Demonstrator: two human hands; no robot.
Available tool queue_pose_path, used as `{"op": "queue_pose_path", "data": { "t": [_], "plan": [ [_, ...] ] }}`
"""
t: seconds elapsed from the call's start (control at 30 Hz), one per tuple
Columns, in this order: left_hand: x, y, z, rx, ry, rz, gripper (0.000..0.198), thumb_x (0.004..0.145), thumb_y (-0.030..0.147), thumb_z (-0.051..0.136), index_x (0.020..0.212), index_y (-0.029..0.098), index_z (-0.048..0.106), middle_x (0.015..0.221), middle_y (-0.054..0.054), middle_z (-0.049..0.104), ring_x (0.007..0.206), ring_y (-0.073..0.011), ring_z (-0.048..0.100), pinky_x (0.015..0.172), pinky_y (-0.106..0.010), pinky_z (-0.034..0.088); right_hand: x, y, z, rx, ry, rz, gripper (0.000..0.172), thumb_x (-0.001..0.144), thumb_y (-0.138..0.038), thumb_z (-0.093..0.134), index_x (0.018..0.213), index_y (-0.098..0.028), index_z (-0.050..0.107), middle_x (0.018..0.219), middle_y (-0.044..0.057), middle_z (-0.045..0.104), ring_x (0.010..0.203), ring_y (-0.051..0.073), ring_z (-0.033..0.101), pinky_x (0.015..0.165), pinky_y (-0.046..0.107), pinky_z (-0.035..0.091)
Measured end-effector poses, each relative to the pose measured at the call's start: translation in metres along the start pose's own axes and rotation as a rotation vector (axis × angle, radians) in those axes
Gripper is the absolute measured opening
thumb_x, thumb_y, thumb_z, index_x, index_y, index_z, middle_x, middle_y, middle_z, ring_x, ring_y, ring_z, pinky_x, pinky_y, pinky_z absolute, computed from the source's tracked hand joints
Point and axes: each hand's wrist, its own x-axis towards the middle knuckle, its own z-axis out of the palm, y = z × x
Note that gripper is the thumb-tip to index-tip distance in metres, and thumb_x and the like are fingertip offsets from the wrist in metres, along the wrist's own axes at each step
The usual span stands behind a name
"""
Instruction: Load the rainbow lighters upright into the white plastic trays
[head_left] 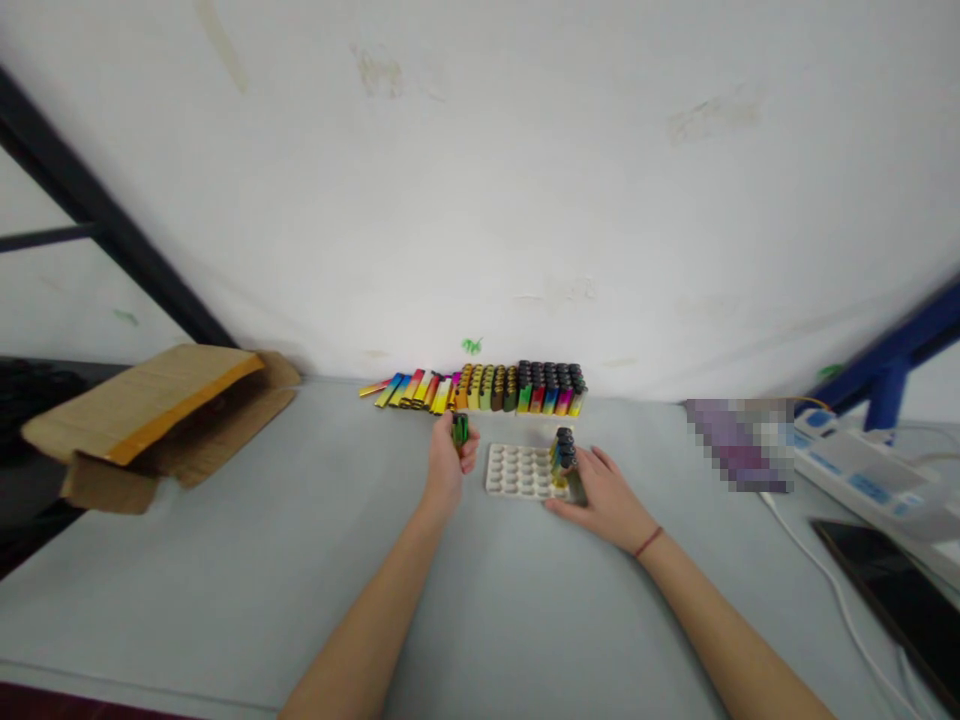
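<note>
My left hand (448, 462) is closed around a few green-and-black lighters (460, 430), raised left of the white tray (517, 473). The tray lies flat and has rows of round holes, mostly bare in its left part. At its right end a short row of lighters with black tops (564, 448) stands upright. My right hand (604, 500) grips that end of the tray, thumb along the front edge and fingers beside the standing lighters. Some of its fingertips are hidden behind them.
Behind the tray, a block of upright lighters (517, 388) stands near the wall, with loose colourful ones (420, 388) lying to its left. A torn cardboard box (172, 410) sits far left. To the right are a power strip (862, 470), a white cable (825, 575) and a dark phone (885, 580).
</note>
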Motion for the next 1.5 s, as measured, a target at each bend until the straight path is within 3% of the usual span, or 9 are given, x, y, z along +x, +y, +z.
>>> {"op": "queue_pose_path", "data": {
  "t": [0.1, 0.37, 0.6, 0.83, 1.07, 1.27, 1.5],
  "plan": [
    [-0.001, 0.0, 0.0, -0.006, 0.047, -0.041, 0.056, 0.085, 0.066, 0.042, 0.054, 0.02, 0.042, 0.039, 0.01, 0.023, 0.033, -0.0041, 0.018, 0.034, -0.016, 0.017, 0.0, -0.001, -0.001, -0.003, -0.003, -0.003, 0.072, 0.082, -0.053, 0.068, 0.137, -0.01, 0.049, 0.132, 0.023, 0.063, 0.126, 0.036, 0.058, 0.115, 0.06, 0.032],
    [0.001, -0.002, 0.003, -0.053, 0.128, -0.043, 0.045, 0.089, 0.04, 0.036, 0.048, 0.021, 0.037, 0.037, 0.008, 0.02, 0.032, -0.0055, 0.015, 0.034, -0.017, 0.014, 0.0, 0.0, 0.002, -0.014, 0.005, -0.003, 0.074, 0.083, -0.054, 0.067, 0.138, -0.008, 0.049, 0.131, 0.024, 0.063, 0.125, 0.036, 0.058, 0.115, 0.06, 0.031],
    [-0.002, 0.001, 0.004, -0.112, 0.133, -0.054, 0.042, 0.088, 0.036, 0.035, 0.049, 0.021, 0.037, 0.038, 0.008, 0.021, 0.032, -0.0056, 0.016, 0.034, -0.016, 0.013, 0.0, -0.001, 0.001, -0.002, 0.011, 0.001, 0.074, 0.083, -0.055, 0.067, 0.139, -0.01, 0.049, 0.13, 0.022, 0.064, 0.124, 0.035, 0.059, 0.116, 0.06, 0.031],
    [-0.002, -0.002, 0.005, -0.14, 0.188, -0.055, 0.047, 0.089, 0.05, 0.038, 0.052, 0.021, 0.039, 0.039, 0.009, 0.022, 0.032, -0.0055, 0.017, 0.034, -0.017, 0.014, 0.0, 0.0, 0.002, 0.001, 0.012, 0.003, 0.075, 0.083, -0.055, 0.066, 0.141, -0.012, 0.047, 0.13, 0.022, 0.064, 0.124, 0.035, 0.058, 0.115, 0.061, 0.031],
    [0.0, 0.0, 0.003, -0.152, 0.185, -0.095, 0.045, 0.09, 0.04, 0.036, 0.05, 0.02, 0.036, 0.038, 0.008, 0.021, 0.031, -0.0057, 0.015, 0.035, -0.018, 0.011, 0.0, -0.001, 0.001, 0.01, 0.002, 0.007, 0.076, 0.083, -0.055, 0.067, 0.141, -0.01, 0.046, 0.131, 0.022, 0.063, 0.125, 0.035, 0.058, 0.116, 0.061, 0.03],
    [0.004, -0.006, 0.0, -0.109, 0.165, 0.041, 0.046, 0.089, 0.054, 0.041, 0.057, 0.021, 0.041, 0.042, 0.008, 0.026, 0.035, -0.0063, 0.021, 0.036, -0.018, 0.018, 0.001, -0.001, 0.0, 0.004, -0.016, 0.012, 0.078, 0.083, -0.056, 0.067, 0.141, -0.008, 0.045, 0.136, 0.025, 0.06, 0.128, 0.036, 0.055, 0.116, 0.061, 0.029],
    [-0.018, -0.021, 0.011, 0.196, -0.141, 0.377, 0.029, 0.088, 0.05, 0.058, 0.095, 0.021, 0.054, 0.065, 0.003, 0.06, 0.056, -0.012, 0.054, 0.058, -0.023, 0.046, 0.002, -0.005, -0.003, 0.022, -0.02, 0.022, 0.081, 0.083, -0.055, 0.068, 0.145, -0.01, 0.041, 0.14, 0.024, 0.057, 0.131, 0.035, 0.053, 0.117, 0.061, 0.028]
  ]
}}
